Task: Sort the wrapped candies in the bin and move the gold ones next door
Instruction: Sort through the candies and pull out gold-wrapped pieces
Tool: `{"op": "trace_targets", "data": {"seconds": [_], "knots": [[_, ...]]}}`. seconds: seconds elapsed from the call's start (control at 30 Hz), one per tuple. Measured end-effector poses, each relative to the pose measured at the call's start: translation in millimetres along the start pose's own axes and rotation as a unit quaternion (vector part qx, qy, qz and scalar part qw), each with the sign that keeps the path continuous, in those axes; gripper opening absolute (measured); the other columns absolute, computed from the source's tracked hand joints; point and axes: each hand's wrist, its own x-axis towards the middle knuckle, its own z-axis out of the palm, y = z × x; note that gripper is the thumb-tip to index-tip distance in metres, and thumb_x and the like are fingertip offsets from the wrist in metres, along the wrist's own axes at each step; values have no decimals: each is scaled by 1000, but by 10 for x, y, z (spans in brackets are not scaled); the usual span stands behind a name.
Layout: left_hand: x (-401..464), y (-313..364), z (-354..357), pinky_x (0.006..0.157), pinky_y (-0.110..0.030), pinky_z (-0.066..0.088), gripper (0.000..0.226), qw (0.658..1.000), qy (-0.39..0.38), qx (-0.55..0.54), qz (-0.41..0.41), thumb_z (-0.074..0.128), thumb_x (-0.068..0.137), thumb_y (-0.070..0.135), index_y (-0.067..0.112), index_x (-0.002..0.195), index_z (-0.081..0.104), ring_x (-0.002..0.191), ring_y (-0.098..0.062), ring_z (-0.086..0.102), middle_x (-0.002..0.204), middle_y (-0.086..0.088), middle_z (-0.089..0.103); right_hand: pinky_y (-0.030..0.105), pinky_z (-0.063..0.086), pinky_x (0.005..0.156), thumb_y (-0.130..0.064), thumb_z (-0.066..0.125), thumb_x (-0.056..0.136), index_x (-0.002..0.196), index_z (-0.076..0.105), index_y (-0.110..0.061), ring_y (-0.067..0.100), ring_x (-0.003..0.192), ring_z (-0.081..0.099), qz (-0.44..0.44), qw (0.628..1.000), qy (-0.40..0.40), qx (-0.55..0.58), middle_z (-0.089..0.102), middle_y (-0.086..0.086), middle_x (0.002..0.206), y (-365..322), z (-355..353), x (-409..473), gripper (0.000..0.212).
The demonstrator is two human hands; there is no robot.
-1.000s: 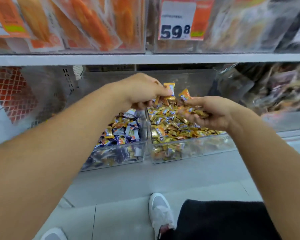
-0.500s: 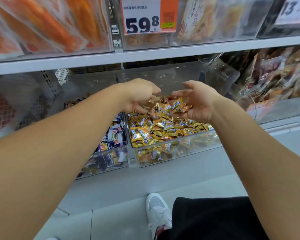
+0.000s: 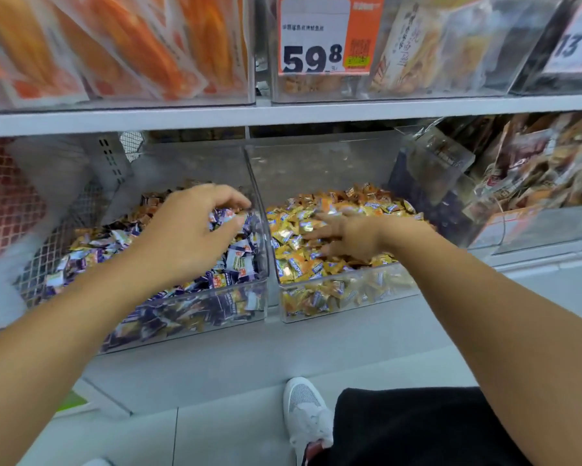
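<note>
- Two clear plastic bins side by side on the lower grey shelf [image 3: 215,364], parted by a shared clear divider wall [image 3: 261,210].
- Left clear bin [image 3: 195,314]: mostly purple-and-white wrapped candies [image 3: 239,264], with a scatter of gold and brown wrappers showing toward its back and left edge.
- Right clear bin [image 3: 350,297]: heaped almost wholly with gold-wrapped candies [image 3: 296,264], piled up to its front wall.
- Judged well along, not finished: the bulk of the gold already next door, yet stray gold pieces left among the purple at the far side of the left bin.
- Left hand [image 3: 188,237] over the middle of the left bin, close to the divider, fingers curled downward with thumb and forefinger drawn toward each other just above the purple wrappers; blurred, so cannot tell whether anything is pinched in that grip.
- Right hand [image 3: 346,233] palm down on the gold heap in the right bin, fingers straight and spread toward the divider, resting flat on the candies and gripping nothing.
- Likely remaining: picking the last gold pieces out of the purple pile and carrying them over the divider.
- Above, on the upper shelf, a white-and-orange price card [image 3: 323,35] reading 59.8, beside clear boxes of orange packets [image 3: 114,45].
</note>
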Motion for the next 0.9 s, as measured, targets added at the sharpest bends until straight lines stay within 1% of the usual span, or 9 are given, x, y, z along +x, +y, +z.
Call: {"op": "trace_targets", "data": {"seconds": [0.1, 0.23, 0.3, 0.4, 0.47, 0.53, 0.7, 0.8, 0.9], "knots": [[-210, -165, -76, 91, -26, 36, 24, 999, -20, 28, 11, 64, 94, 28, 27, 118, 68, 111, -8, 54, 122, 10, 61, 47, 8, 123, -32, 28, 109, 157, 21, -33, 27, 154, 2, 101, 993, 34, -43, 1, 8, 167, 219, -3, -42, 49], [-257, -467, -418, 85, -29, 40, 20, 997, -42, 39, -57, 65, 92, 36, 31, 111, 69, 104, -9, 58, 110, 15, 63, 44, 36, 110, -35, 43, 105, 147, 45, -29, 32, 135, 43, 137, 981, 132, -43, 48, 14, 142, -39, -328, -253, 42], [-312, -743, -605, 79, -29, 40, 22, 988, -24, 58, -139, 65, 92, 37, 28, 112, 69, 101, -16, 63, 99, 13, 65, 39, 48, 91, -44, 49, 100, 121, 66, -30, 37, 113, 59, 99, 964, 244, -35, 64, 13, 118, -570, -543, -408, 31], [-430, -1135, -733, 84, -31, 44, 41, 958, -46, 116, -257, 62, 96, 36, 18, 133, 58, 110, -27, 61, 122, -5, 65, 39, 53, 73, -35, 54, 95, 96, 69, -25, 32, 85, 65, -103, 909, 403, 21, 71, 1, 87, -1556, -586, -570, 18], [-481, -1306, -684, 74, -29, 49, 46, 949, -57, 103, -291, 58, 99, 30, 15, 142, 48, 93, -23, 63, 127, -12, 63, 38, 54, 77, -23, 57, 93, 108, 69, -28, 21, 87, 66, -215, 911, 344, 72, 72, -6, 93, -2032, -590, -399, 20], [-507, -1444, -577, 61, -27, 43, 47, 947, -50, 76, -307, 55, 101, 23, 12, 145, 43, 74, -19, 58, 117, -14, 65, 39, 53, 86, -11, 57, 92, 122, 65, -21, 21, 100, 64, -227, 940, 252, 46, 70, -1, 110, -2273, -645, 54, 33], [-503, -1756, -453, 76, -30, 44, 49, 932, 0, 37, -360, 54, 97, 16, 14, 144, 42, 104, -32, 61, 130, -12, 60, 35, 49, 96, -24, 58, 98, 137, 54, -23, 28, 116, 58, -184, 964, 190, -32, 57, 5, 137, -2443, -815, 1283, 39], [-443, -1847, -454, 82, -32, 45, 51, 920, -17, 31, -391, 51, 95, 7, 13, 144, 40, 111, -29, 55, 136, -11, 55, 36, 53, 91, -31, 64, 96, 125, 64, -22, 26, 102, 62, -195, 963, 142, -121, 63, 4, 127, -2562, -805, 1616, 31], [-336, -1908, -432, 63, -30, 43, 56, 913, -50, 4, -404, 46, 95, 0, 9, 148, 30, 90, -22, 53, 125, -11, 53, 36, 57, 85, -20, 73, 90, 114, 71, -17, 23, 94, 65, -210, 959, 141, -126, 67, 5, 117, -2627, -843, 1731, 24]]}}
